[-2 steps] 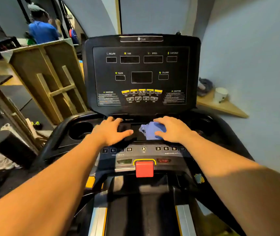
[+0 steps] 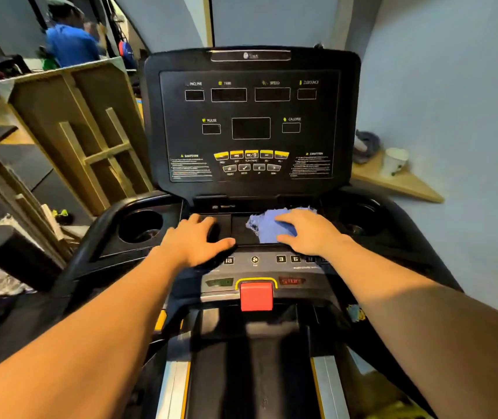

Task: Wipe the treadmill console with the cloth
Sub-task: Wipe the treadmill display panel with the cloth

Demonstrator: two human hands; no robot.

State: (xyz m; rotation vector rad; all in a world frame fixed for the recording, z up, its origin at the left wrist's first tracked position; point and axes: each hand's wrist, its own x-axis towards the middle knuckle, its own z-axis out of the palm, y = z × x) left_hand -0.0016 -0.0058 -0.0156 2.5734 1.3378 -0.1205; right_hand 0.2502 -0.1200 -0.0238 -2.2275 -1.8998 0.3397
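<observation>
The treadmill console (image 2: 250, 122) is big and black, with dark little screens and a row of yellow buttons. Just below it is a flat black tray, and the blue cloth (image 2: 267, 226) lies there, all crumpled.

The right hand (image 2: 305, 231) lies flat on top of the cloth, fingers spread and pressing down — not curled around it. The cloth sticks out from under the hand on the side nearer the middle of the console.

The left hand (image 2: 194, 241) rests open on the tray below the console, beside the cloth but not touching it. It holds nothing.

A round cup holder (image 2: 140, 226) sits at the left end of the tray. Below the tray is a red stop button (image 2: 256, 296) — lower still than the number keys.
</observation>
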